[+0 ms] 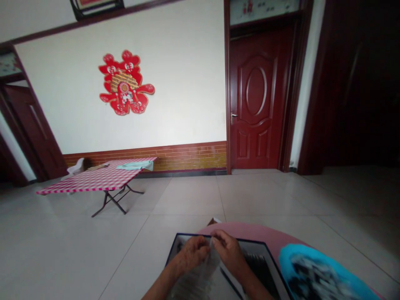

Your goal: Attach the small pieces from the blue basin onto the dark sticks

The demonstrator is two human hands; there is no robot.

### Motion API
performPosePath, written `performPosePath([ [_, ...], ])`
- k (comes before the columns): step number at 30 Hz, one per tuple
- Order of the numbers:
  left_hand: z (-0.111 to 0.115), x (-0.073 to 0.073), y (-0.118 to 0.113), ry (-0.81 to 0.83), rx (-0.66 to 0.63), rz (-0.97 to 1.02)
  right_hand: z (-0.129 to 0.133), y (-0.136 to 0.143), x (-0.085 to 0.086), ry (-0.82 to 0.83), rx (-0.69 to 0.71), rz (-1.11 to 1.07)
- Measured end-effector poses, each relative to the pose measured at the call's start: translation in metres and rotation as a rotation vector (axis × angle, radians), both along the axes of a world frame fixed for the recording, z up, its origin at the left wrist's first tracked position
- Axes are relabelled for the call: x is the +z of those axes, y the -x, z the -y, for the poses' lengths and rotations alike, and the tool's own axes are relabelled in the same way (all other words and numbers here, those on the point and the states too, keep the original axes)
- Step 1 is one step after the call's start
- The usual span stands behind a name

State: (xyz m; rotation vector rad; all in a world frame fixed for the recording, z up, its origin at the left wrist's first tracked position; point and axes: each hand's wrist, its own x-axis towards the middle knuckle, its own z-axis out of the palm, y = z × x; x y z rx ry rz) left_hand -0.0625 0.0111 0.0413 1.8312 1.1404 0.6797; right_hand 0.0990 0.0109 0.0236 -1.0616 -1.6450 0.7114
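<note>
My left hand [194, 252] and my right hand [227, 249] are close together at the bottom centre, fingers pinched. Between them hangs a clear plastic bag [210, 264], its top edge at my fingertips. Below it, a shallow box [253, 241] with a dark blue rim and pale inside rests on a pink round table [243, 228]. A thin black stick-like piece [230, 283] lies in the box. To the right inside it are dark items in a row [261, 268], too blurred to name. The bag's contents are hard to make out.
A bright blue bag or basin [286, 254] with black and white pieces sits to my right. Beyond, a folding table [93, 180] with a red checked top stands by the wall, a pale green cloth [136, 165] on it. A dark red door [259, 96] is behind.
</note>
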Motion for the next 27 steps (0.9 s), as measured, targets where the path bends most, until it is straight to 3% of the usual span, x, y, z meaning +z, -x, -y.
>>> performPosePath([
  [4,0.0,-0.004,-0.015,0.065,-0.046,0.081,-0.01,-0.009,-0.002,0.098,-0.033,0.036],
  [7,-0.001,-0.005,-0.026,0.085,-0.053,0.129,-0.014,-0.022,0.009,0.122,-0.083,0.2],
  [12,-0.002,-0.012,-0.031,0.023,0.07,0.226,-0.004,-0.042,0.027,0.103,-0.103,0.417],
  [15,-0.004,-0.021,-0.027,-0.015,0.101,0.269,0.017,-0.044,0.018,0.118,-0.09,0.651],
  [17,-0.007,-0.028,-0.024,-0.054,0.1,0.3,0.031,-0.042,0.003,0.136,-0.129,0.855],
  [20,-0.012,-0.033,-0.024,-0.086,0.119,0.336,0.043,-0.036,-0.018,0.117,-0.129,0.996],
  [23,-0.018,-0.03,-0.028,-0.093,0.135,0.366,0.043,-0.031,-0.025,0.206,-0.131,1.049],
  [27,-0.018,-0.014,-0.036,-0.069,0.04,0.353,0.036,-0.029,-0.022,0.328,-0.226,1.032],
])
